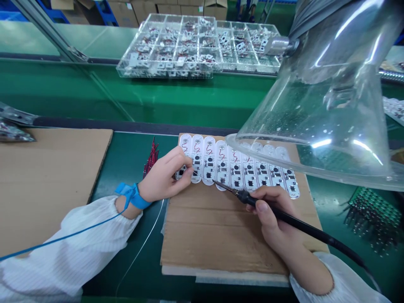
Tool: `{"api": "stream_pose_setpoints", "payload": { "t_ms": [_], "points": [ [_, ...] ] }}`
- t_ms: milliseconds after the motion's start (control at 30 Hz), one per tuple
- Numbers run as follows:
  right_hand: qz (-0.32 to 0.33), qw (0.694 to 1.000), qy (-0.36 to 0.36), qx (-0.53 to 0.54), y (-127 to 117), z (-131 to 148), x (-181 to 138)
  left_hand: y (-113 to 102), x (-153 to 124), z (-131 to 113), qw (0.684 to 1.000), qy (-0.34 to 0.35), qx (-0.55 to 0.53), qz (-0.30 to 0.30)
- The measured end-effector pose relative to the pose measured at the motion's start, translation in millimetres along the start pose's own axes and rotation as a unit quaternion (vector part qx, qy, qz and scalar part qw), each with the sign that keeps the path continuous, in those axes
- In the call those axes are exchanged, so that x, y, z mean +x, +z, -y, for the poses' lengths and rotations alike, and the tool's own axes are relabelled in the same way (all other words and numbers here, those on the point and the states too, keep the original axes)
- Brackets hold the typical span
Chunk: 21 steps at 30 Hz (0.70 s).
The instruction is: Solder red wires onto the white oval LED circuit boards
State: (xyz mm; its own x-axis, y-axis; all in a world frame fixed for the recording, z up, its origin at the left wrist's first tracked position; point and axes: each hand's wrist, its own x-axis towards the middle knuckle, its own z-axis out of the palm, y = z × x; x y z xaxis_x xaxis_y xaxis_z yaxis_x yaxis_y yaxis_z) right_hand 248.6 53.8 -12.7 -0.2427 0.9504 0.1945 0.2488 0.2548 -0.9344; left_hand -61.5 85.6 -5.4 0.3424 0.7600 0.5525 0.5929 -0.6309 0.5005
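Observation:
A row of several white oblong circuit boards [233, 168] with small red-and-black wires and dark chips lies on a cardboard sheet [217, 240]. My left hand [164, 174] pinches the leftmost white board [183, 168] between its fingertips, hiding part of it. My right hand [271, 210] grips a black soldering iron [277, 210] like a pen. Its thin metal tip [221, 185] points up-left and lies at or just above a board's lower edge. A thin silver wire [145, 235] runs up towards my left hand, and its end is hidden.
A clear plastic fume hood [318, 113] hangs over the right of the boards. Red wire bundles [151, 158] lie beside my left hand, and a green-board pile [372, 214] lies right. A blue wrist strap [134, 195] circles my left wrist. A clear compartment tray [198, 46] stands behind.

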Motion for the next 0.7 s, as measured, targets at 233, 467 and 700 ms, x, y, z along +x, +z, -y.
{"api": "stream_pose_setpoints", "payload": {
  "t_ms": [233, 467, 700],
  "points": [
    [0.017, 1.0, -0.005, -0.009, -0.5, 0.3, 0.2, 0.3, 0.6, -0.4, 1.0, 0.006, -0.014, 0.005],
    [0.031, 0.999, 0.001, -0.015, -0.3, -2.3, -1.0, 0.3, 1.1, -0.4, 1.0, 0.003, -0.016, 0.007],
    [0.032, 0.999, 0.0, -0.014, -1.4, -4.1, -2.7, 0.0, 0.3, 0.2, 1.0, 0.007, -0.015, 0.007]
  ]
}}
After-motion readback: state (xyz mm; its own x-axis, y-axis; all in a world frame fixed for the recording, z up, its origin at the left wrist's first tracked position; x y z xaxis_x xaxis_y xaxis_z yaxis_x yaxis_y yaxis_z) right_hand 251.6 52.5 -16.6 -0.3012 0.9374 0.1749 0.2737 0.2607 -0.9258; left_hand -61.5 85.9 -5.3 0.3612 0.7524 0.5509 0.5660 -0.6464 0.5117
